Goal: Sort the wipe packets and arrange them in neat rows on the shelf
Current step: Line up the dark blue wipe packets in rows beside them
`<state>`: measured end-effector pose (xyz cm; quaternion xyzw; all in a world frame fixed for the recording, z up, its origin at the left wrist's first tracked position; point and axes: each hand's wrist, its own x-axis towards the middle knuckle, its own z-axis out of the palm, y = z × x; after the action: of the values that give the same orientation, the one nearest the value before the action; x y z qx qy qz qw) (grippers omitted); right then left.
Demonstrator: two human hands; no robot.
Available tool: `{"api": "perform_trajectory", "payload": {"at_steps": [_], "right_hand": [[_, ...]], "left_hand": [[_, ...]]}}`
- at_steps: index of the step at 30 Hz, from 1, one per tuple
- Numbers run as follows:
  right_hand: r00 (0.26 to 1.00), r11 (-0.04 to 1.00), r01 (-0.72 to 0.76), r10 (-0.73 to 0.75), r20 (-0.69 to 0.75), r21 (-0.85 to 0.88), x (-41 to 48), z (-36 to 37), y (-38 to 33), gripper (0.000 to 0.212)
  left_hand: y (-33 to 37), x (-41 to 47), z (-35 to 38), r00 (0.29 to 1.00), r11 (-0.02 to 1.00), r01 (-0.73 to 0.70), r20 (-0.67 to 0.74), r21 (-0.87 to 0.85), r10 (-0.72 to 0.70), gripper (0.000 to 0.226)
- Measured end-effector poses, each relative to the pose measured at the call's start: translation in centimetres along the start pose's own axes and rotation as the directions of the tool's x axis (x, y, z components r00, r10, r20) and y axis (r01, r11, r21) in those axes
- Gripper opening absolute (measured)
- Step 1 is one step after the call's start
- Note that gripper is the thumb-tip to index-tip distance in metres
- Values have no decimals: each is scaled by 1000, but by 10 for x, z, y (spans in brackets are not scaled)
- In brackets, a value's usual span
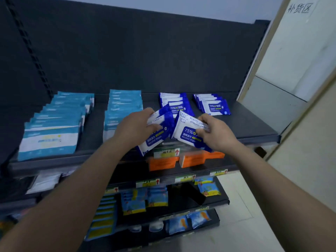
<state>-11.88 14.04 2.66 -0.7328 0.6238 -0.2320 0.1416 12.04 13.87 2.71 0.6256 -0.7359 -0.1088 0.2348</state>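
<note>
Blue-and-white left packet [156, 140] gripped in left hand [135, 127], matching right packet [185, 133] pinched in right hand [216, 132], both at frame centre over the top shelf [254, 124] front edge, placing step in hand; next probably needs each laid squarely onto the blue rows [215, 106] just behind.
</note>
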Motion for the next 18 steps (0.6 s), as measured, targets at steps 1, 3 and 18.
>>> {"api": "perform_trajectory", "payload": {"at_steps": [1, 3, 18], "right_hand": [[1000, 1000, -16, 16, 1, 1, 11, -5, 10, 14], [999, 999, -41, 41, 2, 12, 32, -13, 28, 13], [961, 991, -3, 40, 273, -134, 149, -56, 142, 14]], "left_hand": [[5, 15, 5, 1000, 1000, -10, 16, -4, 10, 31], [13, 43, 15, 998, 999, -33, 46, -17, 34, 34], [49, 173, 83, 953, 983, -66, 302, 173, 11, 35]]}}
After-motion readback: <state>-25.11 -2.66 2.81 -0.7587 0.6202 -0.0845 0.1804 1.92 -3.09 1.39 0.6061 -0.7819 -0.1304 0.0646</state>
